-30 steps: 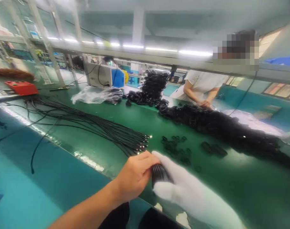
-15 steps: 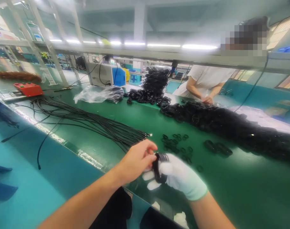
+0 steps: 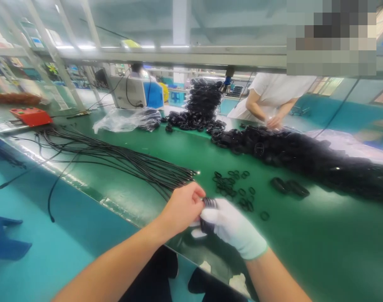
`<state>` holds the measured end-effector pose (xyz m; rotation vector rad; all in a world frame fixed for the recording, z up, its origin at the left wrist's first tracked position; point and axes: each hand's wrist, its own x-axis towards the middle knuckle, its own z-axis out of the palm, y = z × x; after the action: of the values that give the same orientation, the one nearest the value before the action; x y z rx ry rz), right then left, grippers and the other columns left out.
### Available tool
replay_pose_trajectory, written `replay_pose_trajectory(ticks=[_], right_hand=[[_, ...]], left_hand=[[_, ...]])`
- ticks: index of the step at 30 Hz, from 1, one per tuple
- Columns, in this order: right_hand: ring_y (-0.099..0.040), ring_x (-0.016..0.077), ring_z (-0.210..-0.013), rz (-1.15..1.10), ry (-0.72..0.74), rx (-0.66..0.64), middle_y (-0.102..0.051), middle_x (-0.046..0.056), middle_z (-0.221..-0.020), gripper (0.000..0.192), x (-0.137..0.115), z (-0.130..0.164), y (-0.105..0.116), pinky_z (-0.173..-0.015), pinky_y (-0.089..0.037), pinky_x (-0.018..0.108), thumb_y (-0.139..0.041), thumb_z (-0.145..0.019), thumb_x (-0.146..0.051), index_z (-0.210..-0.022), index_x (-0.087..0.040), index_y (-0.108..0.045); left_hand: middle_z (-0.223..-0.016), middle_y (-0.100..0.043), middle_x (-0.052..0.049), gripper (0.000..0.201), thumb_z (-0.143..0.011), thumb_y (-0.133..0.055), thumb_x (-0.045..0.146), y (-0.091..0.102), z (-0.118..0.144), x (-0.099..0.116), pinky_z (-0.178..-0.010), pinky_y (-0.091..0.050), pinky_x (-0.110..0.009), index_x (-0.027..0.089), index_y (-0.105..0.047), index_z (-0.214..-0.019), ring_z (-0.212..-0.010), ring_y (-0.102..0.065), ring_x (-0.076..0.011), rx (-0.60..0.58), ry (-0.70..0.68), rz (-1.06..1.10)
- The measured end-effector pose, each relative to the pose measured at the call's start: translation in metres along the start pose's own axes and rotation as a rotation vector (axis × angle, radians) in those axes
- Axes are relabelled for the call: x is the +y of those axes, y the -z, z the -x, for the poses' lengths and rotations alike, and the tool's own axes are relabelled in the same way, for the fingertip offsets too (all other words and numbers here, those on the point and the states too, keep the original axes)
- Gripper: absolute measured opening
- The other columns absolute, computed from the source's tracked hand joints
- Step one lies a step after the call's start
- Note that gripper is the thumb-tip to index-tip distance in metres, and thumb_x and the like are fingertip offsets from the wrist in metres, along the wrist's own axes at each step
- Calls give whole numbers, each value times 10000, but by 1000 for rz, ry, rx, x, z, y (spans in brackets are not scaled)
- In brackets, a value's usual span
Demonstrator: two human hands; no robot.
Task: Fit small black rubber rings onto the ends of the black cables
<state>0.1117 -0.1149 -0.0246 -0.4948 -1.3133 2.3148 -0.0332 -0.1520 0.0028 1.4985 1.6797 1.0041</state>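
Observation:
My right hand [image 3: 234, 226], in a white glove, is closed around a coil of black cable [image 3: 208, 226] in front of me. Its thumb lies across the loops, and several grey-black turns show above it. Bare and curled, my left hand [image 3: 185, 207] pinches at the coil's left edge; its fingertips are partly hidden. Just beyond the hands, small black rings [image 3: 224, 184] lie scattered on the green tabletop [image 3: 305, 243]. A bundle of straight black cables [image 3: 141, 165] stretches from near my left hand toward the far left.
A long heap of black coils [image 3: 292, 159] runs along the right, with a tall stack [image 3: 204, 98] behind. Across the table, a person in a white shirt [image 3: 273, 96] handles the heap. A red box [image 3: 30, 116], plastic bag [image 3: 116, 121] and grey-blue machine [image 3: 137, 92] stand left.
The coil has turned in my hands, and its open loop now shows less. My gloved thumb has moved over it, and both hands have come closer together.

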Motion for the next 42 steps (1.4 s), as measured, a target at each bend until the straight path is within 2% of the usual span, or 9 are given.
replay_pose_trajectory(ticks=[5,11,21,25,29,31,35,39,42], right_hand=[[-610,157,-685,36,-20,-7,-620,76,-781,290,2,-1,-3,-647,-529,322,-669,-779,-341,-914,-89,-619],[-574,103,-530,161,-80,12,-618,44,-663,233,1,-1,-6,-478,-483,198,-688,-754,-321,-779,-102,-615],[-564,95,-527,148,-98,52,-606,32,-677,202,2,5,-10,-467,-480,193,-707,-715,-269,-787,-100,-623],[-569,112,-548,29,-68,100,-628,66,-754,212,3,7,6,-472,-486,230,-699,-717,-246,-842,-93,-623],[-615,150,-643,-180,85,254,-640,38,-737,301,-23,21,41,-544,-502,267,-713,-719,-251,-985,-151,-613],[-655,206,-794,-223,165,355,-667,52,-806,321,-36,29,58,-660,-535,335,-707,-732,-292,-1013,-168,-613],[-650,279,-957,-221,144,414,-685,85,-933,329,-41,35,71,-774,-531,420,-687,-756,-311,-1039,-160,-611],[-670,245,-875,-250,112,387,-683,88,-930,349,-32,30,67,-670,-548,349,-716,-731,-316,-1019,-153,-604],[-643,152,-679,-204,146,441,-678,74,-868,335,-27,24,57,-492,-492,222,-729,-723,-278,-1001,-150,-592]], left_hand=[[-637,-630,25,115,-692,-528,154,-6,-2,-12,-513,-427,-201,177,-588,-788,-532,-569,-107,-8,48,-26],[-662,-653,12,91,-708,-536,198,0,0,-12,-526,-399,-210,183,-618,-743,-606,-579,-132,-41,-25,-141],[-670,-668,9,164,-735,-470,150,-6,4,-8,-570,-402,-223,194,-628,-746,-610,-576,-135,-6,-120,-220],[-725,-673,14,168,-722,-534,190,2,-7,-8,-578,-400,-219,199,-661,-831,-648,-577,-139,-72,-117,-239],[-817,-671,11,211,-761,-567,295,17,-21,-10,-608,-410,-221,204,-644,-936,-657,-565,-133,13,-121,-208],[-783,-658,14,131,-781,-542,263,12,-25,-12,-627,-403,-221,200,-640,-840,-674,-562,-135,-7,-150,-277],[-804,-632,6,63,-763,-571,209,-22,-25,-18,-665,-394,-238,209,-628,-787,-759,-577,-161,-229,-291,-460],[-814,-605,-25,60,-771,-542,161,-44,-23,-22,-676,-391,-275,189,-595,-773,-764,-582,-191,-255,-260,-580],[-711,-557,-3,115,-839,-462,193,-36,-22,-22,-631,-382,-245,174,-535,-752,-672,-545,-143,-235,-167,-248]])
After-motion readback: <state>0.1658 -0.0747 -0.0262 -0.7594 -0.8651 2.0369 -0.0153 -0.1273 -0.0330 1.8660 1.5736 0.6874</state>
